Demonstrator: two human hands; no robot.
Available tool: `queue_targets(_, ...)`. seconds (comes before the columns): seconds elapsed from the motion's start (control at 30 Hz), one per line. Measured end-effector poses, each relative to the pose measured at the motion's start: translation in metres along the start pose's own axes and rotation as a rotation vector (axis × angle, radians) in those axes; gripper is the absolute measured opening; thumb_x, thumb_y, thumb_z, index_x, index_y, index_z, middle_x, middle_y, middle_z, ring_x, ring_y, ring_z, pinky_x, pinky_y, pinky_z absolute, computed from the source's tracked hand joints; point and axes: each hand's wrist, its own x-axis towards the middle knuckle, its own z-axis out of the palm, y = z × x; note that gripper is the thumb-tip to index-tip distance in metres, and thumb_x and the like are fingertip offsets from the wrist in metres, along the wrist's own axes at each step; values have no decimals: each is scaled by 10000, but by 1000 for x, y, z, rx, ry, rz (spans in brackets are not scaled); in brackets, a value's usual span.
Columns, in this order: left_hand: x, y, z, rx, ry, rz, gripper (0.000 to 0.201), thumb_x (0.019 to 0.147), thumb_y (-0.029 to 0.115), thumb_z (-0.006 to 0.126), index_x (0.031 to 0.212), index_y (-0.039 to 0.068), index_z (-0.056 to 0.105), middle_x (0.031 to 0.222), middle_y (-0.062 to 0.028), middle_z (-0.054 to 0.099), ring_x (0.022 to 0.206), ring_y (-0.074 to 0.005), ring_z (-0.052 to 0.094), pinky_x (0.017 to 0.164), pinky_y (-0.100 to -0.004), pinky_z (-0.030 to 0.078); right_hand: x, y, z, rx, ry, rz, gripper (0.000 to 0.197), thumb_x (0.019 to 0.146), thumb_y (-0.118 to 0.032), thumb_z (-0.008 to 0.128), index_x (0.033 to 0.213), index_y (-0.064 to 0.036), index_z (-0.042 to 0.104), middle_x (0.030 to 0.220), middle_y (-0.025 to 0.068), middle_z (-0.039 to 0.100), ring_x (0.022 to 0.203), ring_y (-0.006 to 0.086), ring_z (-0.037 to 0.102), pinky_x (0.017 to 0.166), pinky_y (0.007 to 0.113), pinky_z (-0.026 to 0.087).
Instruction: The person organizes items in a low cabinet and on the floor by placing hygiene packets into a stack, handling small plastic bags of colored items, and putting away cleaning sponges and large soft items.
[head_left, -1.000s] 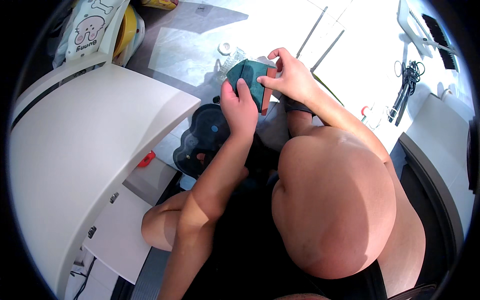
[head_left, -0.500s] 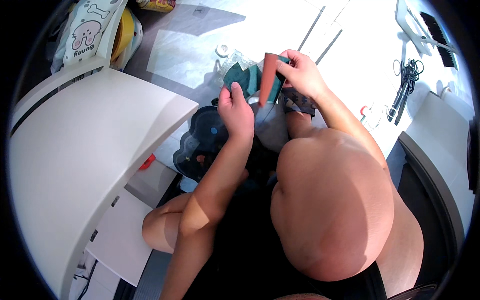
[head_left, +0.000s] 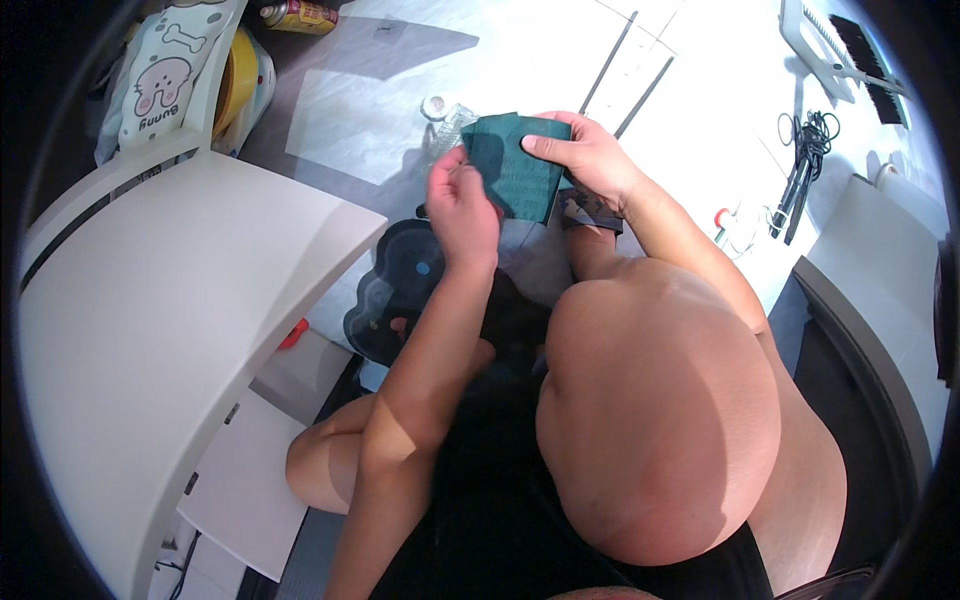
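Observation:
A dark green sheet of sandpaper (head_left: 520, 170) with faint print on its back is held up over the floor, its green side toward me. My right hand (head_left: 590, 160) grips its upper right part, thumb lying on top and the other fingers behind. At the left edge, my left hand (head_left: 463, 205) is closed with curled fingers against the sheet; its fingertips are partly hidden. The sandpaper's reddish-brown grit side is mostly turned away. Just beyond the sheet, a clear plastic container (head_left: 455, 125) lies partly covered by it, beside a small white round piece (head_left: 433, 108).
A dark wavy-edged mat (head_left: 390, 290) lies below my left forearm. To the left stands a white table (head_left: 220, 260), with a yellow roll (head_left: 236, 82) and a spray can (head_left: 300, 16) behind it. Coiled black cable (head_left: 815, 140) and a black-bristled brush (head_left: 868, 65) are at the right.
The sandpaper, bent with its reddish-brown side showing, is now flattened with the green side toward me. My left hand's thumb has moved off the green piece's face and its fingers have curled.

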Motion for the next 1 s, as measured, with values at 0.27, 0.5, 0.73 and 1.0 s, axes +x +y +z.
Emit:
queue_targets(0.27, 7, -5, -4, -115, -128, -179, 270, 1079, 163, 505, 1238, -30, 608, 1062, -52, 672, 957, -110, 593, 875, -270, 476, -10, 17, -20, 285, -413, 181, 273, 912, -73, 795, 1162, -21, 697, 992, 16, 745, 831, 81, 664, 745, 243, 532)
queue_targets(0.5, -1, -9, -5, -43, -20, -63, 353, 1106, 278, 524, 1207, -45, 625, 1060, -44, 685, 971, -104, 591, 878, -274, 473, -13, 24, -19, 334, -223, 154, 199, 969, -189, 758, 1092, -44, 702, 888, -28, 703, 702, 45, 583, 663, 214, 487)
queue_targets(0.73, -11, -5, -17, 103, -253, 39, 398, 1095, 159, 491, 1464, 15, 453, 1266, -136, 659, 1097, -165, 631, 938, -319, 519, -17, 20, -11, 368, -147, 28, 588, 1024, -140, 671, 1548, -46, 424, 1069, 37, 736, 911, 86, 671, 778, 261, 537)
queue_targets(1.0, -8, 12, -14, 106, -518, 155, 777, 1038, 32, 516, 1676, 99, 78, 1100, -58, 668, 872, -88, 571, 778, -238, 462, -9, 28, -11, -5, 217, -170, 506, 1063, -133, 559, 1542, -100, 398, 751, -65, 449, 694, 58, 453, 645, 250, 425)
